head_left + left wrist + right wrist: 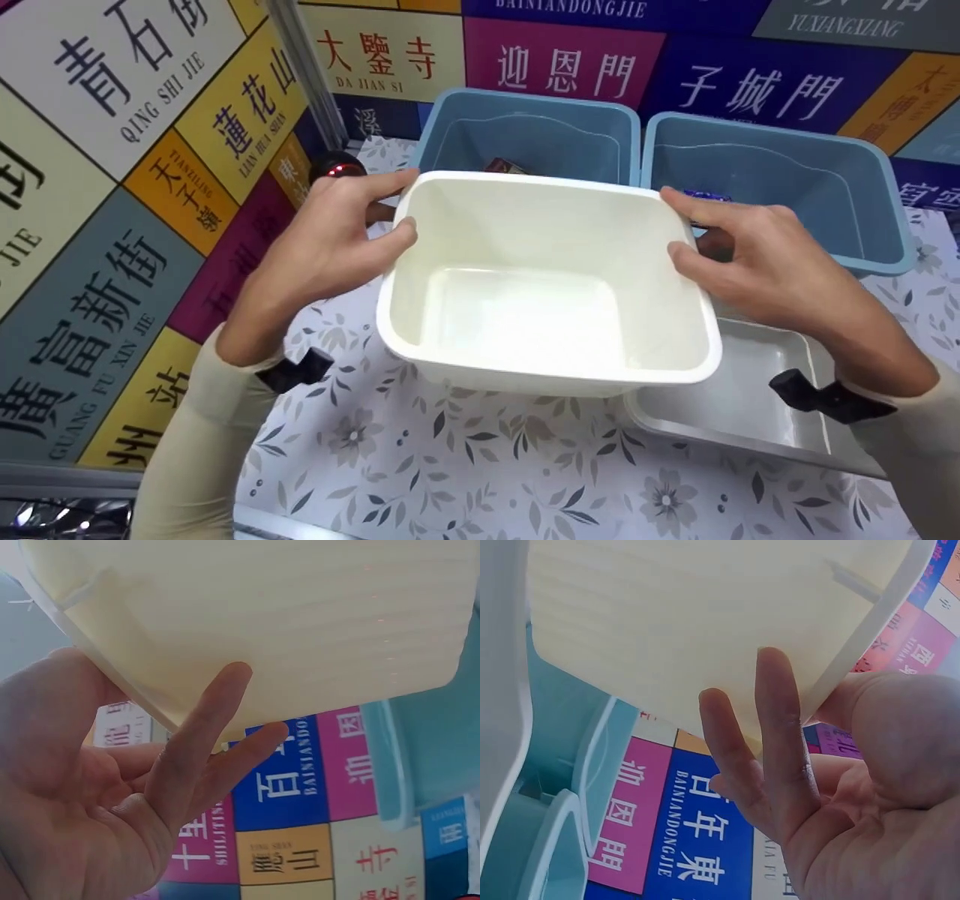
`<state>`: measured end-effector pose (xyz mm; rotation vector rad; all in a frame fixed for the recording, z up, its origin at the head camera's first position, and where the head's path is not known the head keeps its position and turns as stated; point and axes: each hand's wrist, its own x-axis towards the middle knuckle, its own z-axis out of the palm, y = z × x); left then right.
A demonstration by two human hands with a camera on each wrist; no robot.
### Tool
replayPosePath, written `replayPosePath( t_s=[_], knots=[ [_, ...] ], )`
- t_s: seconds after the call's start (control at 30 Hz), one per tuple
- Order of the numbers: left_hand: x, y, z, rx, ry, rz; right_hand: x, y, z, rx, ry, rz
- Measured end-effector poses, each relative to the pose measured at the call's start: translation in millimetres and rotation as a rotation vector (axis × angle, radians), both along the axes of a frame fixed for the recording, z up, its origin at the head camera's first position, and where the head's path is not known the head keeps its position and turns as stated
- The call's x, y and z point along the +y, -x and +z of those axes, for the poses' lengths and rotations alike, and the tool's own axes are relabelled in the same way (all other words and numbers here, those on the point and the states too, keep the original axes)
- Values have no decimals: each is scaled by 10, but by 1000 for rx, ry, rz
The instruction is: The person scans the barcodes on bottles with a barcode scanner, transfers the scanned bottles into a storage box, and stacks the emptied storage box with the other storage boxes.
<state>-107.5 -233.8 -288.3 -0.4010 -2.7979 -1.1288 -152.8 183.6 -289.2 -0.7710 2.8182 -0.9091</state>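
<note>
A white plastic bin (pixel 525 322) with nothing inside is tilted toward me above the table. My left hand (pixel 330 232) grips its upper left corner, thumb inside the rim and fingers against the outer wall. At the upper right corner, my right hand (pixel 757 255) pinches the rim in the same manner. Both wrist views show fingertips pressed on the outside of the white bin (pixel 300 622), and its ribbed wall (pixel 652 630) fills much of each picture.
Two blue bins, one at back left (pixel 525 112) and one at back right (pixel 780 157), hold small packaged items. A shallow white tray (pixel 735 382) lies under my right forearm. A dark object with a red light (pixel 337 166) stands by the sign-covered left wall (pixel 217 127). The tablecloth (pixel 465 465) is floral.
</note>
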Motion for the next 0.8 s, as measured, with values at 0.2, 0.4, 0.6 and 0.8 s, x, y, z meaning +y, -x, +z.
replayPosePath(
  t_s=[0.2,0.4,0.6,0.8],
  knots=[
    [116,5,106,19,7,-9,133,-37,80,62,-29,-23],
    [264,18,152,26,29,-25,310,-59,141,61,-54,-55],
    [484,88,156,22,31,-53,527,-93,147,3,-70,-109],
    [706,165,121,15,1,-102,775,-119,122,35,-104,-143]
  ],
)
